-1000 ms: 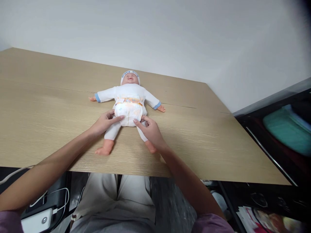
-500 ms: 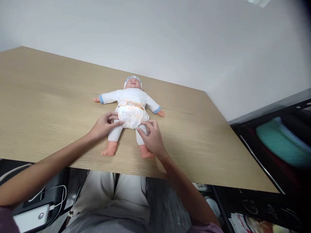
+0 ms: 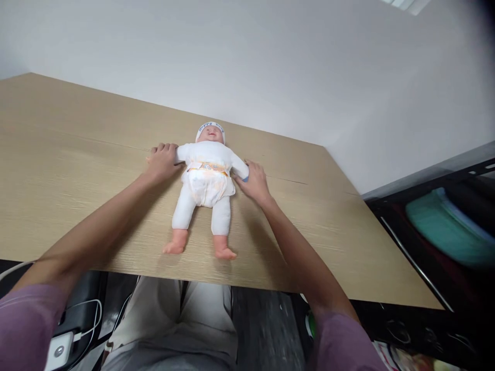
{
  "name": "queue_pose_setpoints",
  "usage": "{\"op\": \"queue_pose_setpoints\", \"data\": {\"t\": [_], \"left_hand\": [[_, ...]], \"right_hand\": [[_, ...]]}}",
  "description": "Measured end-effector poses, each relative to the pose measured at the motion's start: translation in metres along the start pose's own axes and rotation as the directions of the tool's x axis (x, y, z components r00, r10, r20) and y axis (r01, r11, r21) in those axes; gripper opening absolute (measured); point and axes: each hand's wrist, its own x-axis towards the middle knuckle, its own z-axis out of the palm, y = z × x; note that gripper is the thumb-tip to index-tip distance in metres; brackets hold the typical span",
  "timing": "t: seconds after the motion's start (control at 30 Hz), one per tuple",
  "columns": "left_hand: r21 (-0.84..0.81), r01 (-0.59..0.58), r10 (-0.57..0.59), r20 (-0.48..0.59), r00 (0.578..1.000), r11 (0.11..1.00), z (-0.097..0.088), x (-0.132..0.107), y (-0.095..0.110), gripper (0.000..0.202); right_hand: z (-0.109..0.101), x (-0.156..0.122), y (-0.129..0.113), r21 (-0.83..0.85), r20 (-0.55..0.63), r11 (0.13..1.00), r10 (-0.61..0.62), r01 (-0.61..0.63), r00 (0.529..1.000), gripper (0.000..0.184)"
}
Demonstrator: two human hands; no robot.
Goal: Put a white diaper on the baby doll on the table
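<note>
You're in some indoor room, home or office, honestly can't tell: just a wood-grain table (image 3: 328,237) by a pale wall (image 3: 193,62), plus a dark, cluttered storage unit (image 3: 460,283) on your right.

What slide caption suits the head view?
Left hand and right hand hold the arms of a diapered doll on a table.

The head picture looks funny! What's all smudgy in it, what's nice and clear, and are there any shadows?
In the head view, the teal thing at the right looks smeared and the top right corner goes dark and fuzzy; the doll looks fairly clear; soft shadows fall on the tabletop beside both forearms.
</note>
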Motion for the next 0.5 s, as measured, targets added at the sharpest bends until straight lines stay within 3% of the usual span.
{"op": "queue_pose_setpoints", "data": {"t": [0.07, 0.13, 0.23, 0.3, 0.4, 0.5], "left_hand": [[0.016, 0.034, -0.035, 0.023, 0.999, 0.999, 0.001, 0.015, 0.009, 0.051], [0.019, 0.041, -0.042, 0.006, 0.999, 0.999, -0.010, 0.013, 0.017, 0.046], [-0.003, 0.047, -0.047, -0.011, 0.999, 0.999, -0.045, -0.027, 0.034, 0.054], [-0.063, 0.041, -0.042, -0.007, 0.999, 0.997, -0.075, -0.079, 0.049, 0.063], [-0.181, 0.070, -0.059, 0.065, 0.996, 0.981, -0.108, -0.192, 0.068, 0.074], [-0.322, 0.217, -0.122, 0.291, 0.949, 0.921, -0.102, -0.327, 0.070, 0.064]], "right_hand": [[0.008, 0.017, -0.004, -0.017, 0.069, 1.000, 0.022, -0.021, 0.997, 0.044], [0.003, 0.022, -0.008, -0.031, 0.052, 0.999, 0.046, -0.045, 0.998, 0.037], [-0.035, 0.009, -0.012, 0.000, -0.032, 1.000, 0.007, -0.007, 0.999, 0.038], [-0.073, -0.015, -0.017, 0.042, -0.038, 0.996, -0.075, 0.077, 0.996, 0.040], [-0.134, -0.072, -0.034, 0.073, -0.010, 0.979, -0.189, 0.189, 0.982, 0.040], [-0.177, -0.147, -0.061, 0.137, 0.040, 0.945, -0.304, 0.296, 0.952, 0.045]]}}
